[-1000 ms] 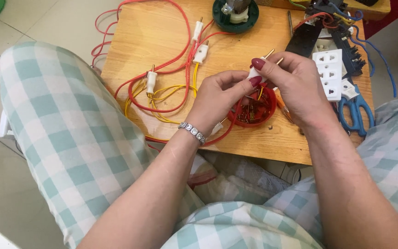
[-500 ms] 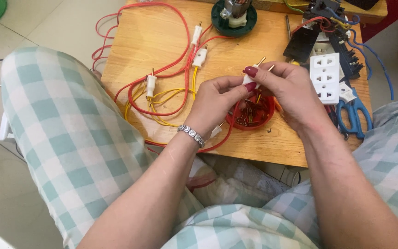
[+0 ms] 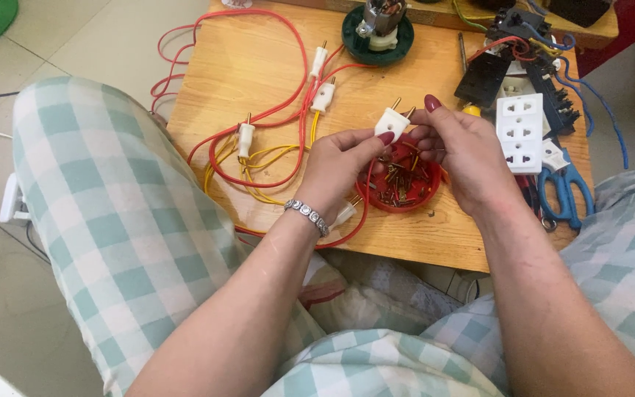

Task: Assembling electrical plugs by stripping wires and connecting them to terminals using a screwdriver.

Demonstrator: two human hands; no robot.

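Note:
Both hands meet over a low wooden table [image 3: 259,66]. My left hand [image 3: 336,165] and my right hand [image 3: 464,151] pinch a small white two-pin plug [image 3: 392,121] between their fingertips, its brass pins pointing up and away. Directly below the plug sits a red round lid [image 3: 398,187] filled with several small brass screws and pins. A bracelet circles my left wrist. Red and yellow wires [image 3: 259,147] with more white plugs [image 3: 322,95] lie spread to the left of my hands.
A white multi-socket plate [image 3: 519,132] lies right of my right hand, blue-handled scissors [image 3: 564,195] beside it. Black parts with blue wires [image 3: 523,44] sit at the back right. A green round base with a metal part [image 3: 378,33] stands at the back. My checked-trousered knees flank the table.
Both hands have kept the white plug between them and turned it slightly above the red lid. The view has shifted a little.

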